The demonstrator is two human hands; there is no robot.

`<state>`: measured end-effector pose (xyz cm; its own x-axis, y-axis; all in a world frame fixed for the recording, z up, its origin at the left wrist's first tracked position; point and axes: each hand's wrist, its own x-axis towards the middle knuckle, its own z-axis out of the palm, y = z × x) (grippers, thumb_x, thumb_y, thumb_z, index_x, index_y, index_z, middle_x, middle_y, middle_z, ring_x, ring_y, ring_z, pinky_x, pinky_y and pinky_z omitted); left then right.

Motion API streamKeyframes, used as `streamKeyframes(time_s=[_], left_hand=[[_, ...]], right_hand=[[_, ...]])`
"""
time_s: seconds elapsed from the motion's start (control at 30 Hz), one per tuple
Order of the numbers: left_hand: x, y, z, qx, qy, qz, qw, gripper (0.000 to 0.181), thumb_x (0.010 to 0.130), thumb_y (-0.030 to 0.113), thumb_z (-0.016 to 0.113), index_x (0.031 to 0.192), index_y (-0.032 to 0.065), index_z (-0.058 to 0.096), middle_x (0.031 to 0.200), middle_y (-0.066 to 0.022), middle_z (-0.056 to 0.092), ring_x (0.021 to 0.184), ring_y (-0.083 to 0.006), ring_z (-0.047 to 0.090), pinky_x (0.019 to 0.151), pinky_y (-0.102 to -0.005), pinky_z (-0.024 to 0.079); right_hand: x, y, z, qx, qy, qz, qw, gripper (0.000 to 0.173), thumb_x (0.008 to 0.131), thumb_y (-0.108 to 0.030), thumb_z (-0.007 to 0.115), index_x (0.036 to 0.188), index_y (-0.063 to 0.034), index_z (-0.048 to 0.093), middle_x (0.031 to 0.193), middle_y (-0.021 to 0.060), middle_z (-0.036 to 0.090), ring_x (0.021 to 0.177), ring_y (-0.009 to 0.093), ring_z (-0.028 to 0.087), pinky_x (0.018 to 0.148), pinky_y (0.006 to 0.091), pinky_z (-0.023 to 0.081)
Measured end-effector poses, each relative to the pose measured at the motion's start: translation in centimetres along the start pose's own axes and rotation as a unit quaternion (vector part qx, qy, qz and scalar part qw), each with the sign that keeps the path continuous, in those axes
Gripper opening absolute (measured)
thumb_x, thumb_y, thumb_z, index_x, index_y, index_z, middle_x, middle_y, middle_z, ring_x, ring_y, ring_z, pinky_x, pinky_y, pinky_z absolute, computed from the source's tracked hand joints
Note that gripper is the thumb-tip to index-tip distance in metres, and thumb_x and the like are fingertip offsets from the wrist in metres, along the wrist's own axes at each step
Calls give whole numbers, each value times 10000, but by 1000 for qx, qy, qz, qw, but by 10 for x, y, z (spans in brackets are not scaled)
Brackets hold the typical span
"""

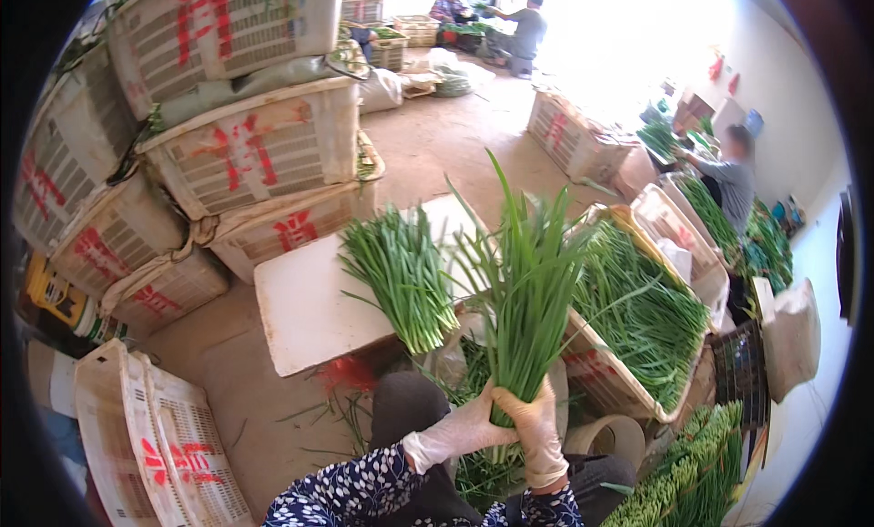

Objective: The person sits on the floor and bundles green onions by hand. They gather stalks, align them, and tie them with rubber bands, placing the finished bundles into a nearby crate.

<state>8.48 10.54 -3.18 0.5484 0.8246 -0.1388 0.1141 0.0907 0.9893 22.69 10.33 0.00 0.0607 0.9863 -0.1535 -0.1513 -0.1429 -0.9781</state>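
Note:
Both my gloved hands are closed around one bunch of garlic chives (529, 308), held upright with the leaves fanning out above. My left hand (464, 428) wraps the lower stems from the left, and my right hand (536, 424) grips them from the right, the two touching. Short stem ends stick out below my fingers. Just beyond, a second bunch of chives (406, 274) lies on a white board (307, 308), its pale cut ends towards me. To the right, a plastic crate (614, 370) is heaped with loose chives (642, 308).
White crates with red markings (252, 151) are stacked at the left; more empty-looking crates (164, 445) stand at lower left. Tied bundles with buds (683, 465) lie at lower right. Loose leaves (478, 479) lie beneath my hands. A person (730, 179) sits at the right, others farther back.

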Motion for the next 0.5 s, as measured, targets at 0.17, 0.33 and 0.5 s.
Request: streamKeyframes(time_s=[0.17, 0.33, 0.5], left_hand=[[24, 20, -89, 51, 59, 47, 996, 1173, 854, 430, 815, 1639, 64, 25, 1560, -226, 353, 1390, -312, 432, 1101, -392, 420], [47, -22, -155, -101, 228, -33, 968, 1021, 924, 365, 755, 1650, 114, 82, 1462, -227, 458, 1207, -261, 569, 916, -359, 538], [52, -133, -182, -24, 366, -109, 924, 786, 938, 212, 710, 1597, 72, 305, 1361, -189, 567, 1112, -234, 623, 921, -344, 537]], right_hand=[[84, -22, 42, -11, -88, -41, 995, 474, 836, -35, 759, 1273, 12, 583, 1161, 86, 696, 979, 166, 676, 877, 305, 557], [186, 32, 90, -85, -159, -70, 981, 653, 783, -85, 799, 1358, 19, 507, 1168, 102, 681, 1036, 187, 653, 906, 322, 537], [264, 174, 90, -450, -69, -160, 876, 962, 802, -440, 821, 1449, 120, 381, 1348, 351, 548, 1288, 447, 522, 1085, 459, 434]])
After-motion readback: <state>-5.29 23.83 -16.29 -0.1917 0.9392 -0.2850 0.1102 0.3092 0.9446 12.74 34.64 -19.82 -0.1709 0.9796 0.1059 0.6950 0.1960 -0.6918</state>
